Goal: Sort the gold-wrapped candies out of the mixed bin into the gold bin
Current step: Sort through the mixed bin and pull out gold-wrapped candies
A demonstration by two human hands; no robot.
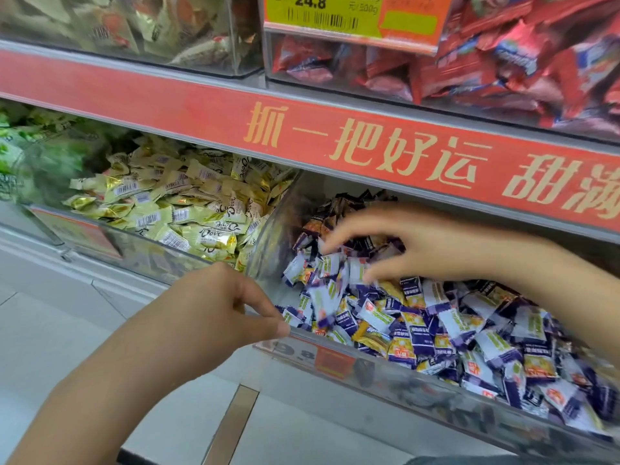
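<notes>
The mixed bin (385,374) at the lower right holds several purple-and-white wrapped candies (422,333), with a few yellow-gold ones (369,334) among them. My right hand (399,250) reaches in from the right and hovers low over the pile, fingers spread and blurred, their tips touching the wrappers. My left hand (214,307) is at the bin's front left corner, fingers loosely curled, thumb tip on the rim; I see nothing between its fingers. Left of this bin stands the gold bin (147,253), filled with pale gold candies (188,209).
A red shelf strip (335,142) with large lettering runs just above both bins. Upper bins hold red-wrapped sweets (503,62) and pale packets (134,25), with a price tag (352,15). Green packets (20,152) lie far left. Tiled floor (67,323) is below.
</notes>
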